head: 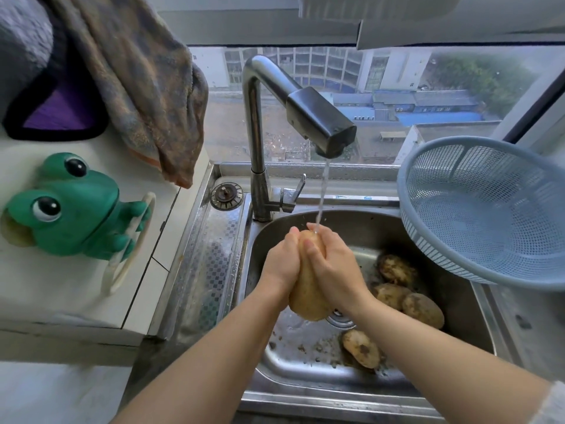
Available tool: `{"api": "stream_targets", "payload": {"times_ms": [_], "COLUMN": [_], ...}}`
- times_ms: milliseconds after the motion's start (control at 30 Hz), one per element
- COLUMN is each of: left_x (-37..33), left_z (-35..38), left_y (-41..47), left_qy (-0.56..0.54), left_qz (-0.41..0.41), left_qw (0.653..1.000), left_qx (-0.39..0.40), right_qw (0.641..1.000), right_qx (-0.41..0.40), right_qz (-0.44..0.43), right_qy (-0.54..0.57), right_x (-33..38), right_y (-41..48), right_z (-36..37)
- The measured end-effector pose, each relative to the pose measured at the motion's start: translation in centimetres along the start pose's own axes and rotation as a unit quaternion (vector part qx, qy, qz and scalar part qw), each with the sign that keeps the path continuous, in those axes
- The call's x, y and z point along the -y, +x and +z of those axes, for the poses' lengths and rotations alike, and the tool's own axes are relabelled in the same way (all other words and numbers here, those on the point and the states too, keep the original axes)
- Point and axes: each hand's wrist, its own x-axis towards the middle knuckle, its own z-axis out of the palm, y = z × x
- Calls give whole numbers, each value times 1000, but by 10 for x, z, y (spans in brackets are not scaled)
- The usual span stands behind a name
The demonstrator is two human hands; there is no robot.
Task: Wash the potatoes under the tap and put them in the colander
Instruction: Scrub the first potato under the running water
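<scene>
Left hand: your left hand (282, 261) wraps the left side of the held potato (307, 289), fingers curled round it, gripping.
Right hand: your right hand (331, 264) clasps the right side of the same potato, thumb across its front, gripping.
Held potato: long, pale and wet, upright between both hands, over the middle of the sink (275, 356), its top end right under the water stream (322, 191).
Tap: the steel tap (305, 108) stands at the far edge of the sink and is running; the stream lands on the potato top and your fingertips.
Dirty potatoes: four muddy ones lie on the sink floor to the right of your hands: one far (396, 269), two side by side and touching in the middle (389, 295) (423, 310), one near (360, 348).
Colander: the blue mesh colander (489, 209) sits tilted at the far right of the sink, its opening turned left towards you, well apart from the held potato.
Sink floor: dirt specks and the drain (339, 319) just behind the held potato's lower end.
Left side: green frog holder (70, 206) on the white worktop (61, 301), brown towel (146, 87) hanging above it.
Far: window (397, 87) with buildings outside.
</scene>
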Motion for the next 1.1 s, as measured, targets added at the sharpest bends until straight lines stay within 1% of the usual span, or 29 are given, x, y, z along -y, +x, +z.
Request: {"api": "stream_targets", "payload": {"times_ms": [33,100,133,200,233,267,300,333,367,400,433,467,500,533,567,633,700,733,767,800,867,900,933,967,1000,1067,1100], "left_x": [0,3,5,10,12,15,15,16,15,14,13,13,13,13,13,15,16,17,17,17,12,9,6,5,3,3,3], "left_z": [0,0,0,-1,-2,-2,-3,-4,-4,-6,-6,-7,-6,-5,-3,0,0,0,0,0,0,0,1,3,5,8,9], "left_y": [-1,-5,-8,-12,-15,-15,-16,-14,-11,-7,-4,-2,-3,-4,-7,-12,-15,-16,-15,-13,-7,-5,-4,-5,-7,-13,-16], "left_qy": [38,97,112,126,129,130,128,123,115,105,95,89,96,110,128,159,179,181,174,162,131,121,118,124,136,153,161], "left_qz": [41,110,133,169,186,201,210,205,185,153,123,108,113,131,154,191,206,210,210,201,158,136,127,133,146,170,176], "left_qw": [998,989,984,976,973,969,967,969,973,980,985,988,988,984,978,966,959,958,959,963,975,980,983,982,978,972,970], "left_qx": [-8,-29,-37,-51,-55,-58,-62,-69,-75,-76,-69,-59,-52,-52,-59,-74,-78,-77,-75,-75,-80,-76,-68,-59,-54,-55,-57], "right_qw": [999,986,969,918,896,880,873,877,901,938,969,985,989,988,985,970,934,921,922,938,980,990,995,997,996,987,979], "right_qx": [10,42,57,97,114,120,113,92,57,26,9,7,14,20,23,12,17,28,41,49,33,21,10,-3,-14,-34,-39], "right_qz": [36,142,210,336,372,390,394,385,351,288,207,141,116,115,131,197,298,323,322,290,165,107,70,62,71,122,163], "right_qy": [23,82,120,187,216,242,264,271,250,193,135,99,89,97,111,141,197,217,209,181,108,84,66,55,61,99,115], "right_x": [1,3,4,6,7,7,8,10,10,11,11,13,14,15,14,15,19,21,20,20,19,16,15,12,10,10,12], "right_y": [9,27,34,41,41,40,38,34,28,22,14,6,2,3,7,16,23,23,22,19,13,9,6,5,7,14,19], "right_z": [0,0,0,-3,-6,-8,-8,-6,-2,3,7,9,10,8,7,3,0,-1,-2,-3,-1,1,3,5,5,3,2]}}
